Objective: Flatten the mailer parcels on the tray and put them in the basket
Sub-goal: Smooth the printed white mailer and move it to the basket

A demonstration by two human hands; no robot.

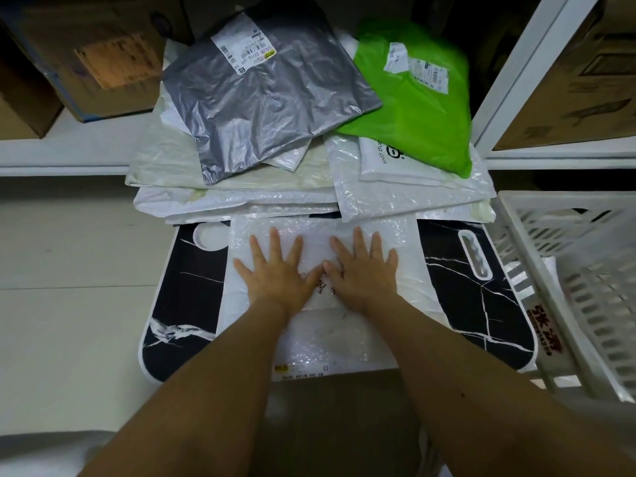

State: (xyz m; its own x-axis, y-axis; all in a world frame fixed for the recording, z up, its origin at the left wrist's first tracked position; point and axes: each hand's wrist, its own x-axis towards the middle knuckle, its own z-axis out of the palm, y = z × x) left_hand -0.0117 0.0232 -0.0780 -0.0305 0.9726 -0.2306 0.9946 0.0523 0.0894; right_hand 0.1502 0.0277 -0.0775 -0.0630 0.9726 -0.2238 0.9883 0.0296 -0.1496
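While both hands point(318, 271) press flat, white mailer point(323, 335) covers tray point(471, 304)

The white bubble mailer point(320, 332) conceals the middle of the black marble-pattern tray point(475, 304). The left hand point(278, 273) and right hand point(361, 270) cover most of the printing on this mailer. Its label text at the near edge is too small to read. The stacked white mailers point(241, 187) are largely hidden beneath the grey mailer point(268, 98) and the green mailer point(420, 108), which is blurred. The white basket point(585, 277) is cut off by the right edge.
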